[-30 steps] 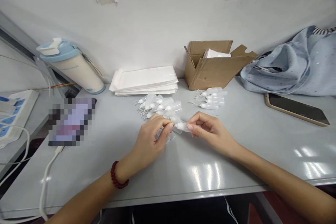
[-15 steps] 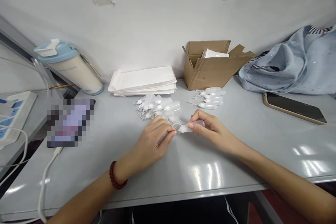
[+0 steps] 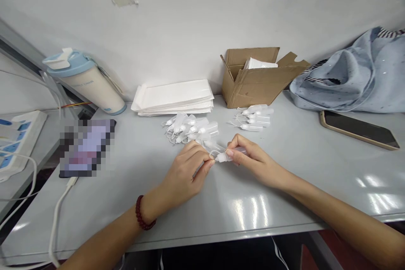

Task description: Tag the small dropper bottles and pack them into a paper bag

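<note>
My right hand (image 3: 249, 155) grips a small translucent dropper bottle (image 3: 224, 157) between thumb and fingers; the bottle lies nearly sideways with its white nozzle end toward the left. At that end, my left hand (image 3: 191, 168) is closed in a pinch on the bottle's tethered cap, which the fingertips mostly hide. A thin looped strap (image 3: 214, 152) runs from the nozzle collar to these fingertips. Just beyond my left hand lies a heap of similar bottles (image 3: 193, 126) with looped straps. A smaller group of bottles (image 3: 257, 119) rests past my right hand, several side by side.
A stack of white envelopes (image 3: 174, 97) and an open cardboard box (image 3: 256, 88) stand against the wall. To the left are a tumbler (image 3: 91, 84), a charging phone (image 3: 88, 147) and a power strip (image 3: 23, 143). A blue cloth bag (image 3: 348, 80) and another phone (image 3: 359, 130) occupy the right.
The view has shifted slightly. Both hands keep their hold on the bottle and its cap, with the left fingertips a little closer to the nozzle.
</note>
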Action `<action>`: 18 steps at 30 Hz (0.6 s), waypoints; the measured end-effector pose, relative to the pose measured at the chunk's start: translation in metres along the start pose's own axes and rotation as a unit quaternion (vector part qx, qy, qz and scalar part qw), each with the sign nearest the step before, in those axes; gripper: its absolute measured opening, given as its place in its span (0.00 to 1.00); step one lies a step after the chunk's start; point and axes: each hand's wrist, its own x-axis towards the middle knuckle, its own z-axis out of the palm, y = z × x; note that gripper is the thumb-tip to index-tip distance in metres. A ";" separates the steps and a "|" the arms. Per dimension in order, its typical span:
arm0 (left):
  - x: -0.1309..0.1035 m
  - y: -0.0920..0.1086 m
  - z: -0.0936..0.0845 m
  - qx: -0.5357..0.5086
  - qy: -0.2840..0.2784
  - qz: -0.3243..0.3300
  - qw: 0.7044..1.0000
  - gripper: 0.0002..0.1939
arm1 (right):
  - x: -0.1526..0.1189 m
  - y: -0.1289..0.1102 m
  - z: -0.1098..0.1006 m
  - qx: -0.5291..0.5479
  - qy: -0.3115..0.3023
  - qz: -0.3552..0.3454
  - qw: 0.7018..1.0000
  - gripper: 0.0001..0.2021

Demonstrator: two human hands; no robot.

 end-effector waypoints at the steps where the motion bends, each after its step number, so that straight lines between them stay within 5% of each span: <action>1: 0.000 0.000 0.000 0.002 -0.001 0.002 1.000 0.07 | 0.000 0.000 0.000 0.000 -0.001 0.000 1.000 0.12; 13: 0.001 -0.007 -0.007 0.130 -0.007 0.039 0.991 0.06 | 0.003 0.002 0.000 0.032 -0.004 0.003 0.999 0.12; 18: 0.005 -0.021 -0.021 0.231 0.112 -0.002 0.966 0.06 | 0.008 0.008 -0.015 -0.025 0.090 -0.023 0.995 0.13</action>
